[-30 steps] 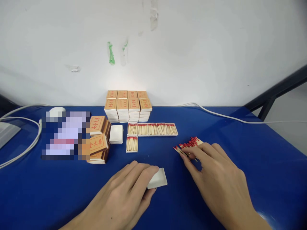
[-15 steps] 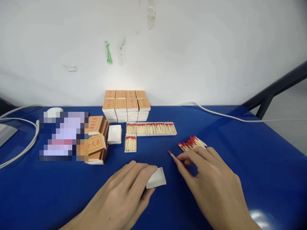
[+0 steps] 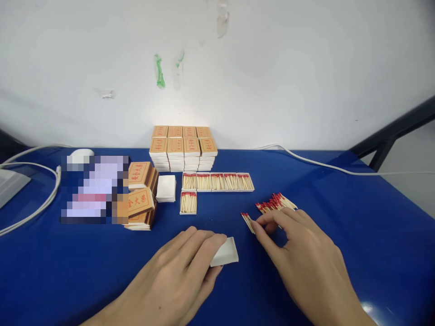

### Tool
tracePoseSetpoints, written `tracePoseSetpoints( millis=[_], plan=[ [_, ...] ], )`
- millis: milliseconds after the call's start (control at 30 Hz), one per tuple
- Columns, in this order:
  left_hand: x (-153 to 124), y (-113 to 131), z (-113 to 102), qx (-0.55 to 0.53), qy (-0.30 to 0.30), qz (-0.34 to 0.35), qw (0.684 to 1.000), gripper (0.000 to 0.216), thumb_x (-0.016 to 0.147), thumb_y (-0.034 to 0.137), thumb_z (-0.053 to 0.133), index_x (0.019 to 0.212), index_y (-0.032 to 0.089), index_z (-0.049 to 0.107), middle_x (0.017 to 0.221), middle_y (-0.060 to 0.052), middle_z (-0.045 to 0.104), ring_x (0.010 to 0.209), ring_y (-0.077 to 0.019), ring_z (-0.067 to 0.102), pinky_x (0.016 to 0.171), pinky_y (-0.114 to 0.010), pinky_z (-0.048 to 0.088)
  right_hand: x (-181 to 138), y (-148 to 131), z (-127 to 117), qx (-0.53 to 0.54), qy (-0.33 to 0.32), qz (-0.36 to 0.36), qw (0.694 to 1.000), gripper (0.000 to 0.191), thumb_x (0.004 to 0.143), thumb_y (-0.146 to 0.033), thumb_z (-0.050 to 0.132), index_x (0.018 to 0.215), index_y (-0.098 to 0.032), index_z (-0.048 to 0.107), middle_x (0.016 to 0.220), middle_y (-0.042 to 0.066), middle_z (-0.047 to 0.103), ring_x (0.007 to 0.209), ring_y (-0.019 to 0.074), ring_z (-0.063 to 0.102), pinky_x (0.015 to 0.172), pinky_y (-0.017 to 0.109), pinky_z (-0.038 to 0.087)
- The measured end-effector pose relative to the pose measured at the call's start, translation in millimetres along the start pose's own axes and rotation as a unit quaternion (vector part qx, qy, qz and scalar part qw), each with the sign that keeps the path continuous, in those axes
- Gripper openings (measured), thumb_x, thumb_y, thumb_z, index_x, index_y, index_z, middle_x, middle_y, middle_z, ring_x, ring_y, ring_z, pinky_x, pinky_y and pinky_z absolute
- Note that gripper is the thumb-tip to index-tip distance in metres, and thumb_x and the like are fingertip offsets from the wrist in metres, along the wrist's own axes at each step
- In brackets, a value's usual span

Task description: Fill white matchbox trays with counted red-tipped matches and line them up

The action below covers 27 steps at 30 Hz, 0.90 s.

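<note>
Since a second ago, a few red-tipped matches (image 3: 247, 222) have come away from the heap of matches (image 3: 276, 202), and they now sit in a short row just left of the right hand (image 3: 304, 256). In the earlier frame those fingertips were at the heap's edge. Now the thumb touches the nearest match, with the index finger bent close behind it; from where I stand, I can't tell whether the two pinch the matches or only steady them on the tabletop (image 3: 367, 235). The heap lies just beyond that hand's curled fingers, partly hidden by them.

The left hand (image 3: 176, 271) has barely stirred. It grips a white tray (image 3: 227, 253) at one end, thumb below and fingers over the top, and the part I can see is bare. To my eye, the change means a small portion is counted off or being counted off, while none of it has reached the tray.

Beyond the left hand stand a single filled tray (image 3: 188, 213) and, farther off, a row of five filled trays (image 3: 217, 190).
</note>
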<state>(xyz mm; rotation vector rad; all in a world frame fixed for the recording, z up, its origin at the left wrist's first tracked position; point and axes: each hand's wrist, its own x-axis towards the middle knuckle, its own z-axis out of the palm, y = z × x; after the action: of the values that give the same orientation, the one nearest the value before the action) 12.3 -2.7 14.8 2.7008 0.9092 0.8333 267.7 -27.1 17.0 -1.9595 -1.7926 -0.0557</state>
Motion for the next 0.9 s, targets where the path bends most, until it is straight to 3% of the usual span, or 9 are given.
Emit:
tracePoseSetpoints(
  millis=[233, 733, 900],
  plan=[
    [-1.6, -1.3, 0.8, -0.004, -0.001, 0.004, 1.0, 0.029, 0.118, 0.017, 0.05, 0.144, 0.016, 0.064, 0.12, -0.009, 0.082, 0.105, -0.0256, 0.085, 0.101, -0.044, 0.074, 1.5, 0.5, 1.7, -0.012, 0.003, 0.009, 1.0, 0.055, 0.112, -0.072, 0.053, 0.085, -0.03, 0.076, 0.083, 0.003, 0.076, 0.082, 0.0281, 0.075, 0.054, 0.034, 0.046],
    [1.3, -1.7, -0.5, 0.001, 0.001, 0.004, 1.0, 0.028, 0.12, 0.018, 0.048, 0.142, 0.017, 0.065, 0.119, -0.008, 0.082, 0.105, -0.0233, 0.085, 0.103, -0.04, 0.072, -2.1, -10.7, 4.8, -0.011, 0.022, -0.016, 1.0, 0.045, 0.115, -0.058, 0.056, 0.086, -0.028, 0.071, 0.085, 0.002, 0.076, 0.085, 0.025, 0.079, 0.056, 0.035, 0.048],
    [-0.6, -2.4, -1.4, 0.004, -0.004, 0.005, 1.0, 0.029, 0.119, 0.018, 0.05, 0.144, 0.017, 0.064, 0.121, -0.009, 0.082, 0.107, -0.0243, 0.086, 0.102, -0.04, 0.073, -3.7, -6.9, -4.4, -0.016, 0.026, -0.007, 1.0, 0.046, 0.114, -0.063, 0.056, 0.089, -0.029, 0.074, 0.087, 0.003, 0.077, 0.088, 0.0272, 0.078, 0.06, 0.036, 0.049]
  ],
)
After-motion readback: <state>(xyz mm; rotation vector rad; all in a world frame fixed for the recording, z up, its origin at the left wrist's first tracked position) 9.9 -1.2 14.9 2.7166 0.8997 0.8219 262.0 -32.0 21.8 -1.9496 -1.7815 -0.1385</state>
